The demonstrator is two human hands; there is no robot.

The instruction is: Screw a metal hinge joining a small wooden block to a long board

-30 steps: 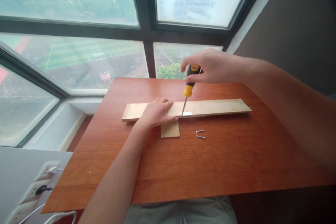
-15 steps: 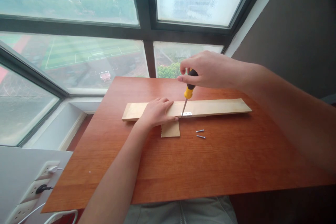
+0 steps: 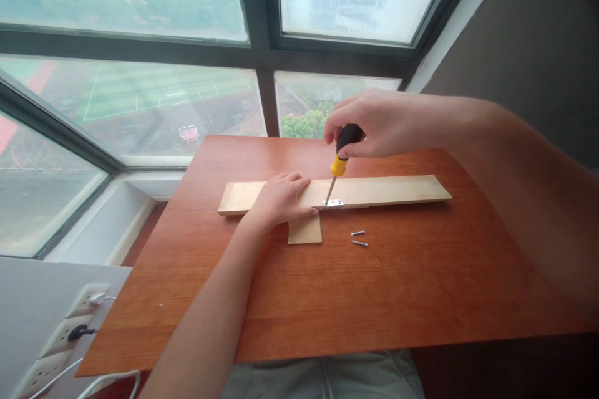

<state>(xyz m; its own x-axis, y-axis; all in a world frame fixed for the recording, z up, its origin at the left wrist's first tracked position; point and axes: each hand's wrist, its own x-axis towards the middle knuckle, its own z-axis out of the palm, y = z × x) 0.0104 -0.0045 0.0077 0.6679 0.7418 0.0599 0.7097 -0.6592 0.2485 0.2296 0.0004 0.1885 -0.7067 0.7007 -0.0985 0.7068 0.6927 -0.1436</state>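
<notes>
A long pale wooden board point(image 3: 393, 189) lies across the table. My left hand point(image 3: 281, 198) spans its width and holds it down, thumb by the near edge. My right hand point(image 3: 365, 121) is closed around the black and yellow handle of a screwdriver point(image 3: 339, 165). The screwdriver leans slightly, its tip at the left end of a small metal hinge or plate point(image 3: 335, 203) on the board's near edge. Whether a screw sits under the tip is too small to tell. A square piece of thin wood or card point(image 3: 305, 230) juts out below my left hand.
Two loose screws, an upper screw point(image 3: 357, 233) and a lower screw point(image 3: 359, 243), lie in front of the board on the reddish-brown table point(image 3: 421, 287). Windows border the far side. Wall sockets point(image 3: 60, 338) with plugged-in cables are at lower left.
My right hand has turned around the screwdriver handle, its fingers now curled closer and the wrist raised. The tip stays at the metal piece. My left hand and the board keep their places.
</notes>
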